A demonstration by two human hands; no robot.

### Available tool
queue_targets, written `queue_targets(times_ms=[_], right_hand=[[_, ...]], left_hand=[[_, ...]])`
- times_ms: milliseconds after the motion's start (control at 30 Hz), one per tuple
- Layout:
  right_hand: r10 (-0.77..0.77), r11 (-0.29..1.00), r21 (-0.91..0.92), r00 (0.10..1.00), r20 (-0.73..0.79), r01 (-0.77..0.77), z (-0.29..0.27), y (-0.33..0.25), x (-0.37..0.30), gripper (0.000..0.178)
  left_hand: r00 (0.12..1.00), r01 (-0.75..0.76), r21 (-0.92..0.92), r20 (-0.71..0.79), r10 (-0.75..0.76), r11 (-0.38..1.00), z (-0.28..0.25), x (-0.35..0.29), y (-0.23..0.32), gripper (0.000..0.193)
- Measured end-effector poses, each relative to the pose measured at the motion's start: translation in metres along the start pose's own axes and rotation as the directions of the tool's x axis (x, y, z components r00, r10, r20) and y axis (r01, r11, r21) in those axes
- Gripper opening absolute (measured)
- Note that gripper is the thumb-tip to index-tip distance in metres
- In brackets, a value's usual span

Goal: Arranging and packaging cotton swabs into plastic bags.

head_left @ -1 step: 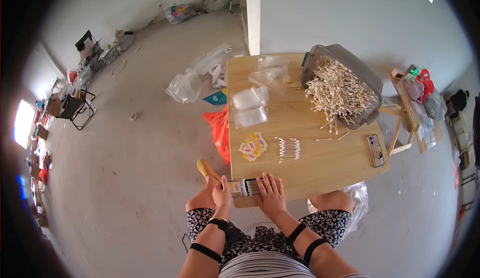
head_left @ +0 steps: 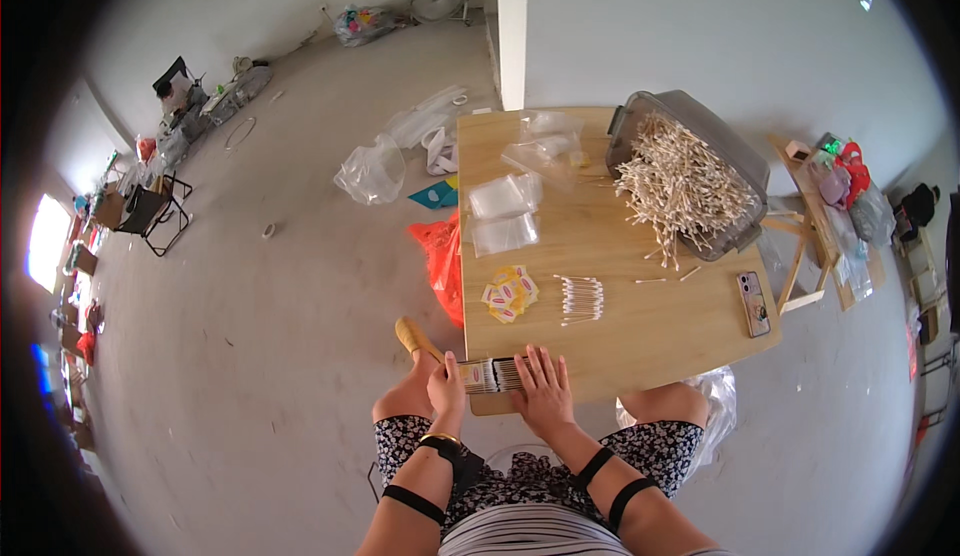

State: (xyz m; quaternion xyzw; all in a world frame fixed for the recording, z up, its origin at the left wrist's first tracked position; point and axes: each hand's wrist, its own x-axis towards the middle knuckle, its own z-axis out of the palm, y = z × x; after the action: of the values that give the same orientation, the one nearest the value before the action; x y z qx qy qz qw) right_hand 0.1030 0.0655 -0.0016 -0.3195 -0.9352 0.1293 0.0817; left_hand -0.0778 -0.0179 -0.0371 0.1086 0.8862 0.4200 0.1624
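Observation:
At the table's near left edge lies a clear packet of cotton swabs (head_left: 490,375), flat, with a small label inside its left part. My left hand (head_left: 446,384) is closed round its left end, the thumb on top. My right hand (head_left: 545,392) lies palm down with straight fingers over the packet's right end, pressing it to the wood. Just beyond are a loose row of cotton swabs (head_left: 582,299) and a small heap of yellow-and-white cards (head_left: 510,294). The underside of the packet and part of its right end are hidden.
On the wooden table (head_left: 640,346), a tipped grey bin (head_left: 752,161) spills a heap of cotton swabs (head_left: 680,181). Clear plastic bags (head_left: 505,214) lie at the far left, and a phone (head_left: 753,304) at the right edge. A red bag (head_left: 440,261) hangs beside the table.

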Motion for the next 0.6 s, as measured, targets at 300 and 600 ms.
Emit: queue_targets(times_ms=[300, 600], right_hand=[[-0.033, 0.996, -0.078, 0.999, 0.029, 0.035, 0.006, -0.014, 0.010, 0.074], [0.014, 1.000, -0.002, 0.998, 0.067, -0.014, 0.003, -0.021, 0.013, 0.094]], left_hand=[[0.980, 0.076, -0.291, 0.197, -0.018, 0.954, 0.002, 0.012, -0.022, 0.062], [0.999, -0.018, -0.144, 0.042, 0.024, 0.989, -0.014, 0.011, -0.016, 0.062]])
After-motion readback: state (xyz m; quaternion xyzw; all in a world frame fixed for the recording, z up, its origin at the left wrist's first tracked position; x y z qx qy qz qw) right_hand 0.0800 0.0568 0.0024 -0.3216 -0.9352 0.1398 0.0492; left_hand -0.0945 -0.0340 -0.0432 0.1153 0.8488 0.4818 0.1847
